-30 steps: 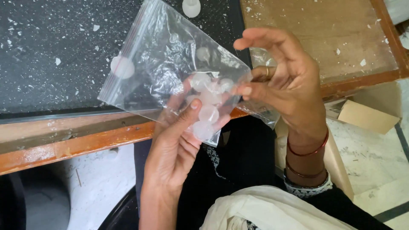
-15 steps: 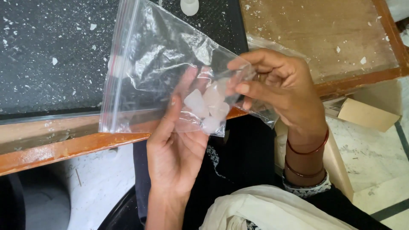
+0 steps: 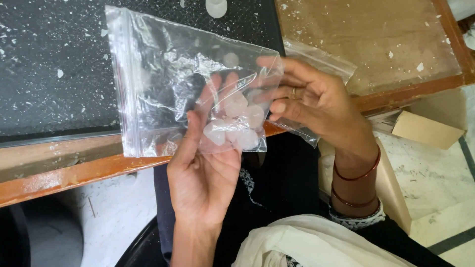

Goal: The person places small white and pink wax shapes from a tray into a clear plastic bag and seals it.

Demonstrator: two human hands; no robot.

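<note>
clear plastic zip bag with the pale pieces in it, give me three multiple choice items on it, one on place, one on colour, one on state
1. Where do the pale translucent pieces lie inside the clear plastic zip bag?
A. along the zip strip
B. in the corner cupped by the left hand
C. spread evenly across it

2. What colour are the two thin bangles on the right wrist?
A. red
B. blue
C. green

3. How is the bag held?
A. flat on the dark speckled slab
B. hanging from one hand
C. raised between both hands

Answers:
1 B: the pieces bunch above the left hand, far from the zip strip at the left edge.
2 A: both rings around the wrist are red.
3 C: the left hand supports it from below while the right hand pinches its right side, above the dark speckled slab.
</note>
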